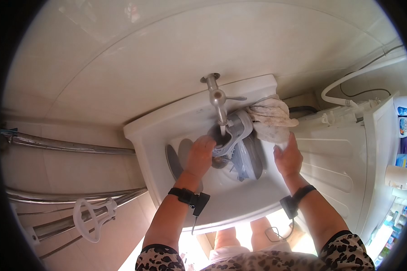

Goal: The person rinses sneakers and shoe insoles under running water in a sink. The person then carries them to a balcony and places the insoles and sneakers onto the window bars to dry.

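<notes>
Left hand [200, 156]: bare, closed on the near-left edge of a light-grey shoe with a dark lining [239, 135]; fingers curled over the rim, fingertips partly hidden, a black wrist strap [182, 195] behind.
Right hand [288, 157]: bare, partly closed, with the lower end of a crumpled white cloth with brownish smudges [272, 115] between thumb and fingers; a second black wrist strap [303, 193] behind.
Shoe: tilted inside the basin at the centre of the frame, opening beneath the spout, pale lacing and tongue towards the bottom of the frame.
Cloth: draped over the basin's upper right rim, beside the shoe.
Tap: a brushed metal wall tap with a side lever [218, 97], upper centre; pale stream falling into the shoe's opening.
Basin: a white, wide-rimmed sink [244, 205], across the middle of the frame; round metal drain [220, 162] partly under the shoe.
Insoles: two flat grey insoles [172, 158], in the left part of the basin, near the left hand.
Left of frame: shiny metal pipes [68, 143] along the wall; a white plastic ring-shaped holder [87, 221] at lower left.
Right of frame: a ribbed white appliance top [330, 169] beside the basin, a white hose [348, 80] above, assorted bottles [400, 176] along the far edge.
</notes>
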The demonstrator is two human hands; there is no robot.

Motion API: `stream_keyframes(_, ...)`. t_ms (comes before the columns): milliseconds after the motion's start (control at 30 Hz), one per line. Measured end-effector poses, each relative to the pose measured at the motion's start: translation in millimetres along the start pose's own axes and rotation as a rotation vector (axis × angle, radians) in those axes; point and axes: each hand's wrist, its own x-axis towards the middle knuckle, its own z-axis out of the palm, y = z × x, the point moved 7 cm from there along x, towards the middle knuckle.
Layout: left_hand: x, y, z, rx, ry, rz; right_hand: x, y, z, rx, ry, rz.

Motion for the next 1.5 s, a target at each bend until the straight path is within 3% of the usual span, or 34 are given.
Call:
stream_keyframes(400,-2,-6,1,-0.059,-0.002,-0.076,-1,0,-1,0.024,0.098,-0.036)
stream_keyframes(700,0,-6,-2,-0.099,-0.014,-0.075,0,1,2,-0.015,0.014,-0.014)
stream_keyframes(800,-2,-11,-1,-0.115,0.034,-0.112,0,1,2,-0.006,0.009,-0.025)
stream_keyframes(1000,7,-34,-6,-0.232,-0.099,-0.287,0,0,1,0.013,-0.031,0.009)
stream_keyframes(1400,27,-18,-9,-0.058,-0.174,0.063,-1,0,0,0.022,0.022,-0.015)
stream_keyframes(1500,31,11,5,0.087,-0.305,0.067,-2,-1,-2,0.013,0.049,-0.034)
